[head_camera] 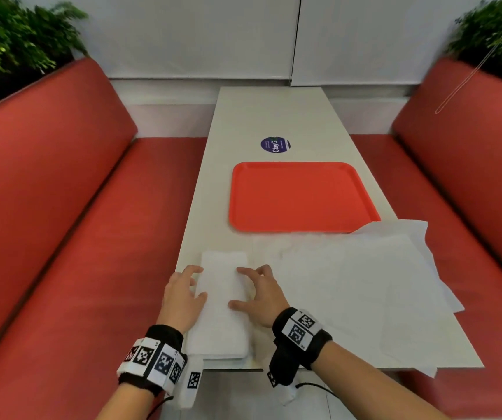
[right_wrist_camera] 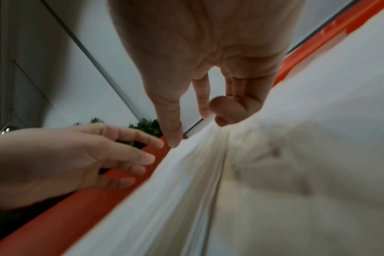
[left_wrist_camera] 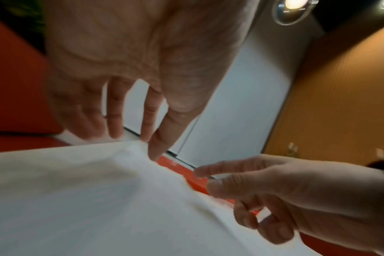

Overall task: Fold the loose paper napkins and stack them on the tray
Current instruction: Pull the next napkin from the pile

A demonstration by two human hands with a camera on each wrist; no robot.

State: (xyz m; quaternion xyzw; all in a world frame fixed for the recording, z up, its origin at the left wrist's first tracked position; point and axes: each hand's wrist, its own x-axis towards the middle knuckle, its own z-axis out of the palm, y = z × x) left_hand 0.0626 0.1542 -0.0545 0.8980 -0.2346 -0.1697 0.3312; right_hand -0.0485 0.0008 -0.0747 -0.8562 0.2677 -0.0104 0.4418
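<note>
A white napkin, folded into a long narrow strip, lies at the near left corner of the table. My left hand sits at its left edge with the thumb on the paper. From the right, the index finger and thumb of my right hand touch the strip. Both hands have their fingers spread and grip nothing. The left wrist view shows the left hand's fingertips resting on the napkin. In the right wrist view the right thumb tip meets the paper. The orange tray beyond is bare.
Several loose unfolded napkins overlap on the table's right side, hang over its right edge and touch the tray's near right corner. A round blue sticker lies behind the tray. Red benches flank the narrow white table.
</note>
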